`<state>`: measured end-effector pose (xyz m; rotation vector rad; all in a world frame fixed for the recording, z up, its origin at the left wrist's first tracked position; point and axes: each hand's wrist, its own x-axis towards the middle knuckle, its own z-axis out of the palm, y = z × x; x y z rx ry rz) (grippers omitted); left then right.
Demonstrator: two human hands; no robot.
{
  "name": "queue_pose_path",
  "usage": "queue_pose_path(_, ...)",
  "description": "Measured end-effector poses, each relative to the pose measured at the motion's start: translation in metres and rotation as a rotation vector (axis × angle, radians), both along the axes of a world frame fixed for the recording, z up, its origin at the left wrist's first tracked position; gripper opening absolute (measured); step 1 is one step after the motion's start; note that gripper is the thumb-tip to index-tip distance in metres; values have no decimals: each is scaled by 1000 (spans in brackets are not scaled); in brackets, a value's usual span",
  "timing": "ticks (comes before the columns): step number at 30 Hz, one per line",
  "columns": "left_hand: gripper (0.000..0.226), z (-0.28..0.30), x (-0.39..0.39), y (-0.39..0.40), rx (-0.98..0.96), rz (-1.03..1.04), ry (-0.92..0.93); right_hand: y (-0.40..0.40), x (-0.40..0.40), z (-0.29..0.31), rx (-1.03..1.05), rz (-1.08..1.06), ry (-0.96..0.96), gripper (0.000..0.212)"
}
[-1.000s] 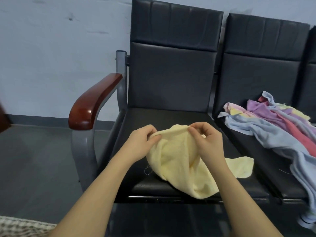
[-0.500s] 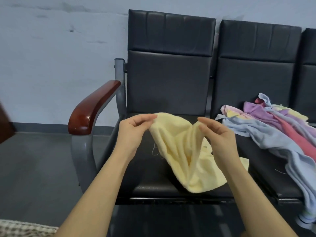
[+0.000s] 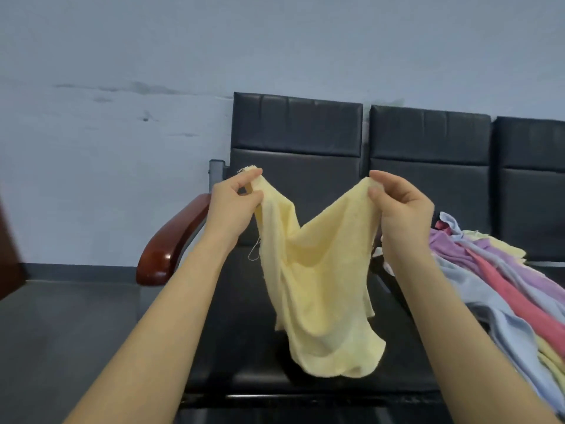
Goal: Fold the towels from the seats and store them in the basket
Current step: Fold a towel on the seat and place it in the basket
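A pale yellow towel (image 3: pixel 321 286) hangs in the air in front of the left black seat (image 3: pixel 238 332). My left hand (image 3: pixel 234 205) pinches one upper corner between thumb and fingers. My right hand (image 3: pixel 400 208) pinches the other upper corner. The cloth sags in a V between them and its lower edge hangs just above the seat cushion. A heap of towels (image 3: pixel 489 280) in blue, pink, purple and yellow lies on the seat to the right. No basket is in view.
The row of black padded chairs (image 3: pixel 428 166) stands against a pale wall. A red-brown wooden armrest (image 3: pixel 171 243) juts out at the left of the near seat. Dark grey floor (image 3: pixel 61 332) lies to the left.
Both hands have lifted the yellow towel off the seat and moved apart, spreading it by its upper corners. The view has tilted upward.
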<state>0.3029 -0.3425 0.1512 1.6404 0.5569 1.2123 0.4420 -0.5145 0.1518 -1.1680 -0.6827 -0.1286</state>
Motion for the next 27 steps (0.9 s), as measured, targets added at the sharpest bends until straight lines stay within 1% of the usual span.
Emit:
queue_pose_path(5, 46, 35, -5, 5, 42, 40, 12, -1, -4, 42, 162, -2, 111, 18)
queue_pose_path(10, 50, 63, -14, 6, 113, 36, -16, -2, 1, 63, 226, -43, 171, 21)
queue_pose_path(12, 40, 69, -16, 5, 91, 91, -92, -1, 7, 66, 201, -78, 138, 30)
queue_pose_path(15, 25, 73, -20, 7, 70, 243, -199, -4, 17, 64, 118, -155, 25, 46)
queue_pose_path(17, 24, 72, -22, 8, 73, 313, -214, -8, 23, 60, 83, -203, -37, 47)
queue_pose_path(21, 26, 61, -20, 7, 79, 344, -167, -13, 31, 48, 8, -338, -131, 35)
queue_pose_path(23, 32, 56, -18, 7, 81, 334, -111, -13, 34, 42, -15, -381, -143, 27)
queue_pose_path(25, 42, 52, -15, 10, 125, 325, 4, -15, 38, 35, -25, -402, -128, 20)
queue_pose_path(27, 51, 50, -14, 12, 178, 320, 135, -18, 43, 31, -54, -418, -109, 18)
